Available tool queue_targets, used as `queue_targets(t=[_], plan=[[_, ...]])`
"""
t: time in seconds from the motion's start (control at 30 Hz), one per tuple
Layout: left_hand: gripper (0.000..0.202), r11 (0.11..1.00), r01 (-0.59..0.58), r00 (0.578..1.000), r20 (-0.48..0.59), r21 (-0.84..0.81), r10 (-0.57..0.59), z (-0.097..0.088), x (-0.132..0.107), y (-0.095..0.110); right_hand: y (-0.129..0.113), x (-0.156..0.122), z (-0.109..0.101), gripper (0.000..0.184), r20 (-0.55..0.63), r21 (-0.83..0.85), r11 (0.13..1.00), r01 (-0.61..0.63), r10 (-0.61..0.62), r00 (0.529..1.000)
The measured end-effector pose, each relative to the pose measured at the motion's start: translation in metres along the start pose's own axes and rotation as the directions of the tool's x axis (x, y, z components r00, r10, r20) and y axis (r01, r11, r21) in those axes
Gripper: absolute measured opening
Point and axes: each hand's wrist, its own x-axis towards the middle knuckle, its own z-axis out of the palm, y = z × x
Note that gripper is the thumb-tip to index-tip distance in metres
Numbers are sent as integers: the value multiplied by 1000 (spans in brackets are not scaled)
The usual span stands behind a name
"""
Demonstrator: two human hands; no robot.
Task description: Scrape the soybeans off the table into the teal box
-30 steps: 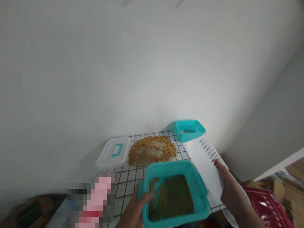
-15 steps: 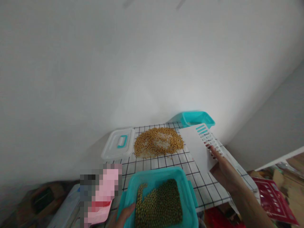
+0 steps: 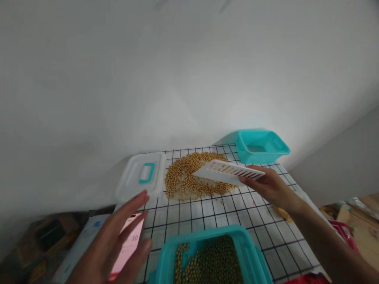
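My right hand grips a white slotted plastic board by its edge, tilted over the right part of a heap of yellow soybeans. My left hand is raised at the lower left, fingers apart and holding nothing, slightly blurred. Near the front stands a turquoise container with green beans and some paler beans in it; its lower part is cut off by the frame. The pale heap of beans lies directly on a white cloth with a black grid.
A second turquoise container stands at the back right by the wall. A clear lid with a turquoise handle lies at the back left. Behind my left hand is a phone with a pink screen. A yellowish object lies beside my right forearm.
The slotted board has swung left over the soybeans and now lies flatter in my right hand. My left hand has left the front container's rim and risen to the left.
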Motion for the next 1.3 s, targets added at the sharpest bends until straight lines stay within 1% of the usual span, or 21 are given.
queue_targets(t=[0.03,0.07,0.13,0.17,0.2,0.23,0.27,0.33,0.4,0.43,0.53,0.6,0.7,0.73,0.8,0.87,0.93,1.03,1.1,1.2,1.3], plan=[[72,996,-83,996,16,23,83,-1,23,12,-2,9,4,24,72,-87,996,34,-27,997],[71,985,-167,983,76,33,164,0,47,23,-3,17,9,23,128,-153,986,71,-51,990],[61,949,-309,935,199,62,292,8,93,39,-5,30,19,23,176,-243,961,132,-90,980],[51,926,-360,910,263,116,321,13,112,44,-5,34,23,23,182,-280,948,151,-102,978],[38,902,-409,886,300,142,354,19,127,47,-4,37,27,23,180,-312,936,161,-108,978],[28,891,-427,867,352,158,353,25,138,48,-3,39,29,23,177,-340,925,167,-111,978],[21,879,-444,851,387,173,354,30,145,49,-1,39,30,23,174,-365,916,168,-110,979],[18,858,-476,828,427,194,363,38,151,49,5,35,26,25,166,-413,898,153,-92,982],[17,817,-533,799,451,221,399,48,153,53,10,27,15,26,142,-461,879,121,-61,988],[17,784,-573,776,465,237,427,53,154,56,12,22,7,27,127,-485,869,100,-43,991],[20,664,-701,687,498,262,529,76,162,77,16,4,-21,28,44,-554,833,23,2,999],[22,615,-756,628,514,224,584,94,171,97,17,-12,-39,30,-54,-603,796,-44,14,998],[22,556,-825,504,582,104,638,124,186,127,18,-40,-56,32,-216,-645,749,-155,15,976],[21,547,-835,468,604,63,645,135,191,134,19,-49,-57,32,-263,-647,739,-189,17,965],[19,532,-847,408,637,-3,654,155,201,146,21,-67,-52,31,-345,-648,719,-251,17,938],[19,526,-850,364,676,-40,641,173,208,150,24,-82,-40,30,-405,-653,694,-302,17,914],[19,522,-851,327,721,-56,611,188,212,150,29,-93,-24,29,-444,-654,681,-331,9,896],[20,528,-847,297,774,-56,559,202,213,146,36,-101,-5,29,-499,-621,695,-364,8,867],[20,536,-843,291,801,-43,522,205,213,142,42,-102,1,28,-507,-599,711,-369,20,862],[19,541,-841,301,814,-20,498,206,215,137,49,-98,0,27,-503,-587,718,-373,37,864],[21,545,-838,317,795,-20,517,207,220,132,54,-92,-4,28,-493,-600,714,-360,24,870]])
